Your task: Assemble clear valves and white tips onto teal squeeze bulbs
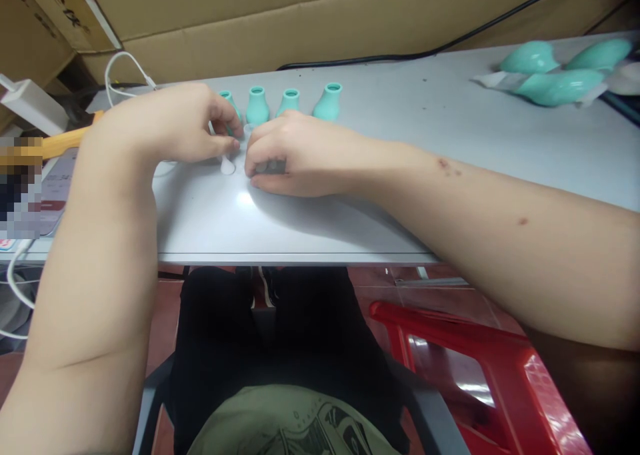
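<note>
Both my hands rest on the grey table (pixel 450 135), close together near its middle. My left hand (pixel 170 125) has its fingers curled in a pinch, with a small white piece (pixel 228 166) just below the fingertips. My right hand (pixel 295 154) is closed around a small dark grey object (pixel 273 168), mostly hidden by the fingers. Just behind the hands, several small teal bulb-shaped pieces (pixel 257 105) stand upright in a row; the leftmost is partly covered by my left hand.
More teal bulbs with clear wrapping (pixel 555 75) lie at the far right of the table. Cardboard boxes (pixel 300 22) line the back, with a black cable (pixel 450 42) along them. A white cable (pixel 123 68) and white adapter (pixel 33 105) sit at left. A red stool (pixel 475 355) stands below.
</note>
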Motion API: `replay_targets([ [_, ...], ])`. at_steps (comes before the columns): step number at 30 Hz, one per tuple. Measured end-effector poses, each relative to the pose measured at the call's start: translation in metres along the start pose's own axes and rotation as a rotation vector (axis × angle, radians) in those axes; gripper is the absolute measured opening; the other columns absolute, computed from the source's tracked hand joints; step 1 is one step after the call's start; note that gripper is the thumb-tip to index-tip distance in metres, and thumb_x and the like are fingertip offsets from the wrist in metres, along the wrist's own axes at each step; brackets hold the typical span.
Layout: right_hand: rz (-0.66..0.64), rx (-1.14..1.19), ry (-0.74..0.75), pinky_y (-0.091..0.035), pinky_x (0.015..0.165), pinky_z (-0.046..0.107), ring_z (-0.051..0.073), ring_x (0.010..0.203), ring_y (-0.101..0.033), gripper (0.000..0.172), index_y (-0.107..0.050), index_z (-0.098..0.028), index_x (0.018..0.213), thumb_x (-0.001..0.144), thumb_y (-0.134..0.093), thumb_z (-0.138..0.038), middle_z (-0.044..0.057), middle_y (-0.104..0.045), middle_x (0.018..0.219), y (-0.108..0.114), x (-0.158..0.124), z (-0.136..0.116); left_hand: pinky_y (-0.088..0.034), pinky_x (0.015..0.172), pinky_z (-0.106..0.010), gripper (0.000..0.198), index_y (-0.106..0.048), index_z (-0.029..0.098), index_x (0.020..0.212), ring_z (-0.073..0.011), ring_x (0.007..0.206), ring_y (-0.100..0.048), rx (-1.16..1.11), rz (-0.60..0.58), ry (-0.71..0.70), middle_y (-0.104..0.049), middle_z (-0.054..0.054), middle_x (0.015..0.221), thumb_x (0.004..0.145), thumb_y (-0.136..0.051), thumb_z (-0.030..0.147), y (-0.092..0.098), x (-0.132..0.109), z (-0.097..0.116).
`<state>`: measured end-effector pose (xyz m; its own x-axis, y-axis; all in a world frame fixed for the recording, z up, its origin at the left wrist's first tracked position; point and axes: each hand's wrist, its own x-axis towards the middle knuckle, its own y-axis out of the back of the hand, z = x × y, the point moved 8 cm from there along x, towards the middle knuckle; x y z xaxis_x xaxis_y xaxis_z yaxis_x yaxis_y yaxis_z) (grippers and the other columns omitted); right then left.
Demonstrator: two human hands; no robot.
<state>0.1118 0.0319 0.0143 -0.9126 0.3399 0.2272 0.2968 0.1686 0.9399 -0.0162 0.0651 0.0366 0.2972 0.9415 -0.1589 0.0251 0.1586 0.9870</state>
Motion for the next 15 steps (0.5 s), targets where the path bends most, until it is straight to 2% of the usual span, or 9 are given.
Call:
replay_targets([
  [15,-0.007,0.002,0.034,-0.044,0.097,0.039,0.024,0.102,-0.066,0.017,-0.075,-0.016,0.097,0.098,-0.058,-0.02,0.009,-0.075,0.108,-0.001,-0.0011,-0.0004,-0.05,0.077,-0.033,0.046,-0.076,0.037,0.121,-0.0221,0.081,-0.067,0.046,-0.004,-0.004,-0.076,0.002,0.099,0.089,-0.054,0.06,0.0003,-0.0009,0.0014],
])
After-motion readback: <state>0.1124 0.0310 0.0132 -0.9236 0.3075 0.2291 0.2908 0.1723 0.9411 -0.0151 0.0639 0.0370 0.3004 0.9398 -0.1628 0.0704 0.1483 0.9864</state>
